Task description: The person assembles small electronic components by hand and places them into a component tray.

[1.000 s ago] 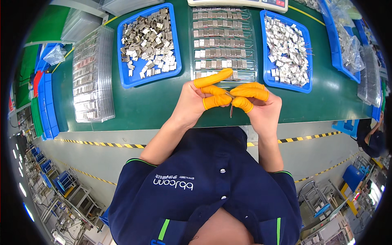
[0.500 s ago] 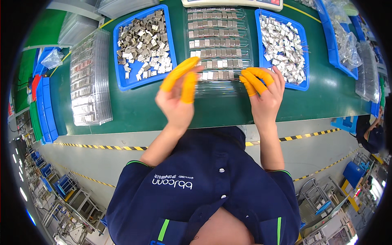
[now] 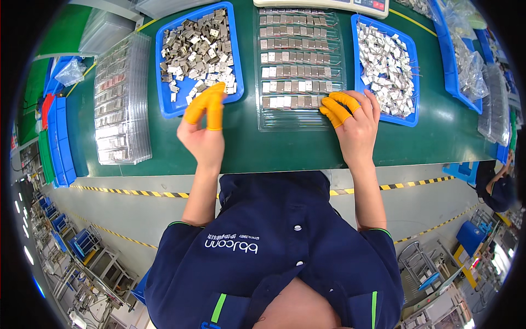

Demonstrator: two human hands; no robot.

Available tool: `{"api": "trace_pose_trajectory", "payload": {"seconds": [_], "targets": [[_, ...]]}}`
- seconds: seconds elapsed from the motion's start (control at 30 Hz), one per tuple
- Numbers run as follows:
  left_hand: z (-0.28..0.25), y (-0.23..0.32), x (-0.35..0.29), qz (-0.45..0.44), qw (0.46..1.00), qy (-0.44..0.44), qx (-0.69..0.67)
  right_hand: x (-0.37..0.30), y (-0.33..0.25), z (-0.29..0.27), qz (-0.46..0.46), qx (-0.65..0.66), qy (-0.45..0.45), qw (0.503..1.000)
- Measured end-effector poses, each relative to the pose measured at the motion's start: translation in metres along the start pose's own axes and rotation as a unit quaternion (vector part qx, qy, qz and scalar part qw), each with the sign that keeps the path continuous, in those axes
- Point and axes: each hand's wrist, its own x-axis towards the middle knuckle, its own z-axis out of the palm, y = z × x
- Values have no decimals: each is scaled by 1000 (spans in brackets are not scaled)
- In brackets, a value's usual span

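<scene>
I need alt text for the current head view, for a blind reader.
A person's left hand, in yellow finger covers, is at the near edge of a blue tray of metal pieces on a green table; the right hand, also covered, is at the nearest row in a clear tray. A second blue tray holds white pieces.

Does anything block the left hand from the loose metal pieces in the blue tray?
Nothing visible does. In this view the left hand overlaps the near rim of the blue tray, metal pieces just beyond; the right hand is apart, at the clear tray.
</scene>
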Motion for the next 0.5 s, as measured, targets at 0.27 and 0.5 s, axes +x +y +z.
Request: {"api": "trace_pose_trajectory", "payload": {"seconds": [0.27,0.5], "targets": [[38,26,-9,222,912,-240,247,-6,8,-13,58,35,10,998],[71,22,-28,215,839,-397,302,-9,8,-11,47,43,3,998]]}}
